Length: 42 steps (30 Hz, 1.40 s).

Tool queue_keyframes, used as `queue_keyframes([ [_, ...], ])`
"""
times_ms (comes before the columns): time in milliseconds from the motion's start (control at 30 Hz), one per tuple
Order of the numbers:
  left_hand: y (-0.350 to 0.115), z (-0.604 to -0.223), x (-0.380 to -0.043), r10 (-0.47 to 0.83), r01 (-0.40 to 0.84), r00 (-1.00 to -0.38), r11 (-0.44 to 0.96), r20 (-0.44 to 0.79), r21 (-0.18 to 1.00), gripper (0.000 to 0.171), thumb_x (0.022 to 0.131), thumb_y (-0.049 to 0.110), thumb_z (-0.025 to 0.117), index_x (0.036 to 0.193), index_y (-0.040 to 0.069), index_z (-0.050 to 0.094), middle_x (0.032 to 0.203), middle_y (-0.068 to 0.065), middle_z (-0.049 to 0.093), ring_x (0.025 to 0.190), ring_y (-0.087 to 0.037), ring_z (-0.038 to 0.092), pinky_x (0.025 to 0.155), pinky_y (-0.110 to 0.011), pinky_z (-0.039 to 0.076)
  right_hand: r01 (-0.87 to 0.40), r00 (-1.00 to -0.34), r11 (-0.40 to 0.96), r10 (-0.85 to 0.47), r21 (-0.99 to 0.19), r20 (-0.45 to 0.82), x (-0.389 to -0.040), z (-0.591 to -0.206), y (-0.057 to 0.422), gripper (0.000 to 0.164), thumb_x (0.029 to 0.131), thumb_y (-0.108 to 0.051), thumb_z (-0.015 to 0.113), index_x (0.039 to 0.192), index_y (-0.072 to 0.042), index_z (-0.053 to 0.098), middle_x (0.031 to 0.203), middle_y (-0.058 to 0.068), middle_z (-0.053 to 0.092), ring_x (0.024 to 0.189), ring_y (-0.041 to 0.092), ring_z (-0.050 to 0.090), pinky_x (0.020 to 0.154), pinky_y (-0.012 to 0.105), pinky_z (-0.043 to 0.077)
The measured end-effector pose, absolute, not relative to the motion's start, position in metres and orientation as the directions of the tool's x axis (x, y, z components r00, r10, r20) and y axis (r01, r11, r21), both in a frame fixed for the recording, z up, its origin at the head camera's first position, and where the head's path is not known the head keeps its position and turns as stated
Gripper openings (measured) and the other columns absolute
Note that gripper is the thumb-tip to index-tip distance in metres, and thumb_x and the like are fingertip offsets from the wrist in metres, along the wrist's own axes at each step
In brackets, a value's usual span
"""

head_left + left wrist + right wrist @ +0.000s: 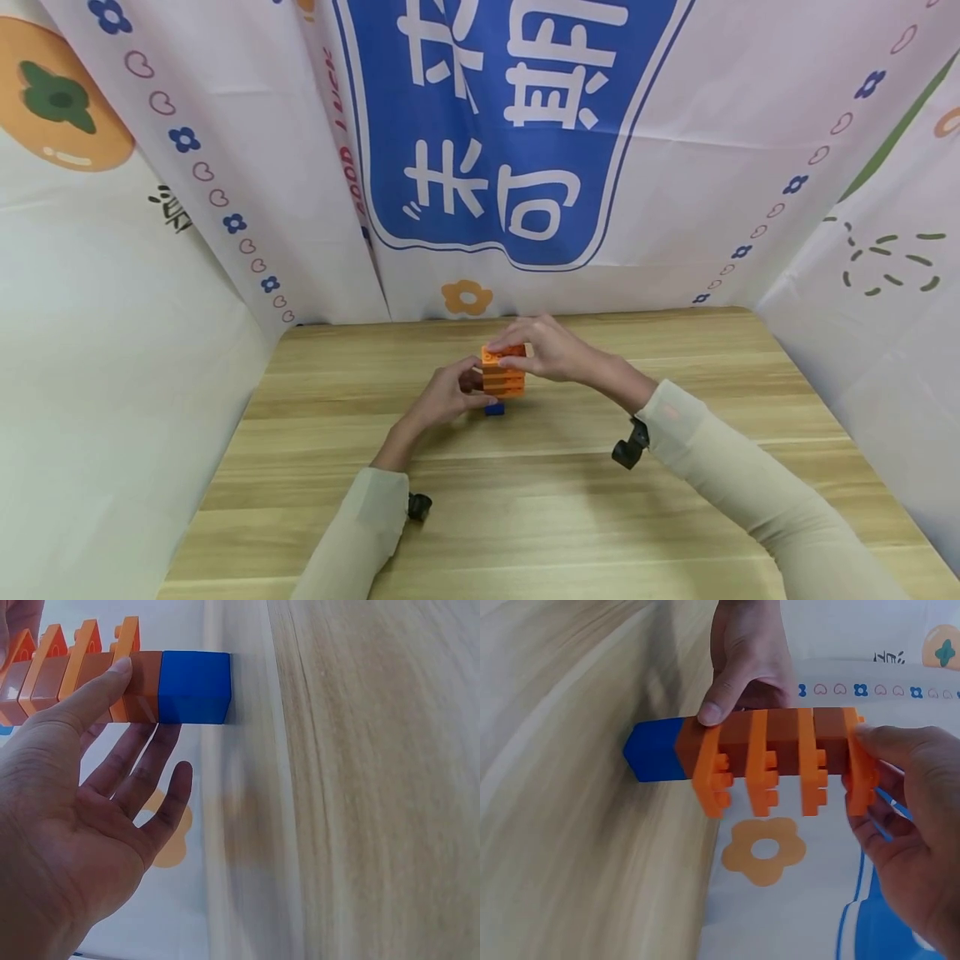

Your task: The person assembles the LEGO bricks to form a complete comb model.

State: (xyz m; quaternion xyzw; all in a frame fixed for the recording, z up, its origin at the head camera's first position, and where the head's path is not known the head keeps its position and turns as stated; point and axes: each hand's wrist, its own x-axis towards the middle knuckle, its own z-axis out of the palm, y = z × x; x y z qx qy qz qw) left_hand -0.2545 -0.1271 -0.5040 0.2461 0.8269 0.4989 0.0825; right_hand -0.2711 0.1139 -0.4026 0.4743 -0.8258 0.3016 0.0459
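Note:
A tower of building blocks stands upright on the table, with a blue block (195, 686) at its foot. Above that, brown blocks (735, 739) alternate with several orange studded plates (761, 769) that jut out to one side. My left hand (441, 398) holds the tower low down, its thumb on the lowest brown block and plate, other fingers behind. At the top, my right hand (553, 350) pinches the uppermost orange plate (861, 776) between thumb and fingers. The far side of the tower is hidden by my hands.
The wooden table (525, 517) ends at a hanging white cloth (300, 208) behind the tower. Similar cloth walls the left and right sides. Small black cameras (628, 450) are worn at both wrists.

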Motion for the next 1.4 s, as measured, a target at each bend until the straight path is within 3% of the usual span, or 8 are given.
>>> queue_keyframes([
  [267,-0.129,-0.503,-0.256,0.488,0.322,-0.866,0.385,0.105,0.865,0.04,0.091,0.008,0.084,0.127,0.013,0.066,0.117,-0.01,0.077,0.106,-0.023,0.075,0.092,-0.038,0.062,-0.77,-0.59,0.334,-0.699,-0.544,0.404,-0.271,-0.419,0.119,0.027,0.099,-0.016,0.078,0.125,-0.01,0.079,0.125,0.004,0.077,0.12,0.024,0.071,0.102,0.043,0.058],
  [433,-0.129,-0.504,-0.256,0.486,0.32,-0.868,0.395,0.1,0.861,0.039,0.091,0.011,0.085,0.125,0.014,0.066,0.116,-0.008,0.077,0.106,-0.022,0.074,0.092,-0.039,0.062,-0.745,-0.608,0.318,-0.684,-0.586,0.402,-0.269,-0.429,0.124,0.038,0.097,-0.02,0.08,0.134,-0.013,0.074,0.137,0.006,0.071,0.129,0.028,0.066,0.109,0.05,0.053],
  [633,-0.129,-0.504,-0.255,0.475,0.304,-0.876,0.405,0.085,0.863,0.039,0.091,0.012,0.085,0.125,0.014,0.065,0.116,-0.008,0.076,0.105,-0.022,0.074,0.091,-0.039,0.062,-0.752,-0.605,0.265,-0.642,-0.604,0.471,-0.265,-0.448,0.132,0.05,0.092,-0.015,0.085,0.139,-0.008,0.07,0.142,0.013,0.068,0.132,0.032,0.063,0.107,0.052,0.054],
  [900,-0.128,-0.503,-0.253,0.452,0.271,-0.89,0.41,0.064,0.871,0.04,0.092,0.011,0.084,0.127,0.013,0.065,0.121,-0.009,0.074,0.109,-0.025,0.073,0.095,-0.041,0.061,-0.71,-0.638,0.162,-0.559,-0.685,0.53,-0.262,-0.475,0.136,0.073,0.079,0.005,0.091,0.145,0.002,0.06,0.145,0.021,0.062,0.122,0.037,0.066,0.089,0.048,0.063],
  [1133,-0.127,-0.506,-0.255,0.422,0.249,-0.904,0.378,0.074,0.892,0.046,0.093,0.009,0.082,0.134,0.007,0.061,0.129,-0.014,0.071,0.115,-0.03,0.071,0.099,-0.042,0.06,-0.655,-0.676,0.138,-0.546,-0.743,0.495,-0.266,-0.486,0.132,0.094,0.073,0.013,0.091,0.154,0.01,0.044,0.147,0.029,0.058,0.113,0.045,0.069,0.087,0.059,0.062],
  [1400,-0.124,-0.507,-0.261,0.404,0.228,-0.91,0.299,0.094,0.926,0.055,0.093,0.004,0.081,0.141,0.001,0.054,0.126,-0.018,0.069,0.113,-0.032,0.07,0.098,-0.04,0.06,-0.551,-0.75,0.19,-0.54,-0.813,0.382,-0.279,-0.489,0.133,0.105,0.079,0.011,0.088,0.166,-0.012,0.034,0.153,0.021,0.053,0.119,0.038,0.066,0.092,0.044,0.063],
])
